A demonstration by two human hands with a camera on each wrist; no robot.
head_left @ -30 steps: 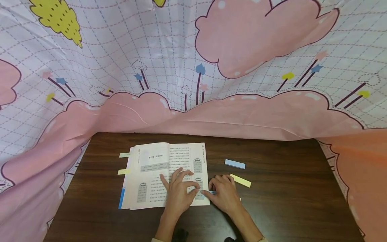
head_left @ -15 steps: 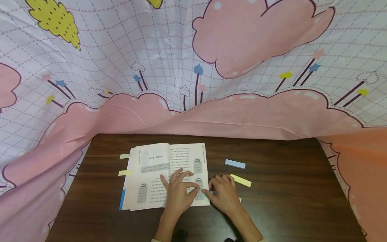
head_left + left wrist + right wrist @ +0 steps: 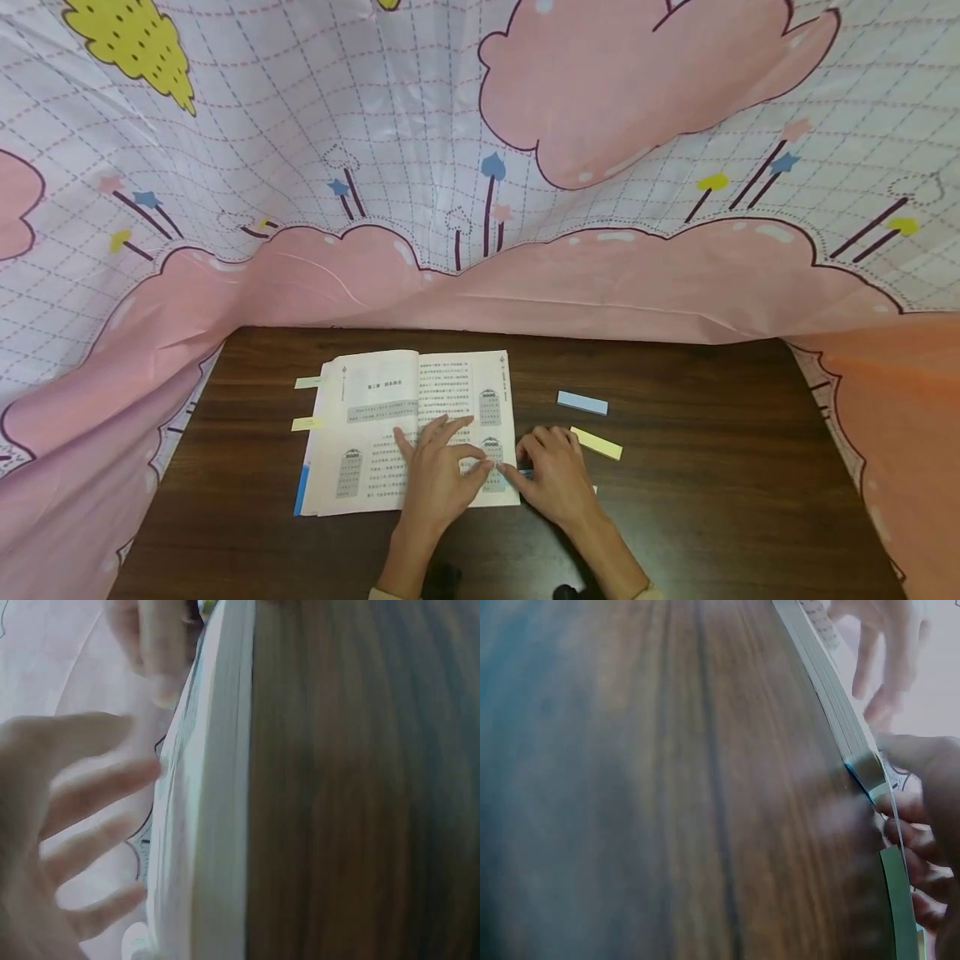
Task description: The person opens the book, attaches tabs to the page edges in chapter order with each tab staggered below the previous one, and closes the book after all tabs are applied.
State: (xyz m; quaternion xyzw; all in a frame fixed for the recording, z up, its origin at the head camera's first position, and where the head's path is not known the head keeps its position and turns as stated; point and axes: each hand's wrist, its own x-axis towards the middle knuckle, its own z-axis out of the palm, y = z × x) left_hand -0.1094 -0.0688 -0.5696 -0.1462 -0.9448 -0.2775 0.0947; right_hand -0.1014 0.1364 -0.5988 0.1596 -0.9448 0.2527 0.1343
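An open book [image 3: 382, 358] with printed pages lies on the dark wooden table. My left hand [image 3: 435, 479] is over its right page, thumb and forefinger tips pinched together at the inner end of a thin blue sticky tab [image 3: 527, 473]; the other fingers spread out. At the book's right edge, my right hand [image 3: 553, 475] pinches the same tab, its thumb reaching onto the page and its other fingers curled beside the edge. The two thumb tips almost meet. Most of the tab is hidden by the fingers. The right wrist view shows the right fingers [image 3: 919, 844] alongside the page edge.
A light blue sticky-note pad [image 3: 582, 403] and a yellow one [image 3: 596, 443] lie right of the book. A pale green pad [image 3: 900, 900] shows below the right hand. Green [image 3: 307, 383] and yellow tabs [image 3: 305, 424] stick out from the book's left edge. A patterned curtain [image 3: 600, 292] borders the table.
Both hands hold nearly the same position at the book's right edge. The right fingers lift slightly; the whole head view shifts a little.
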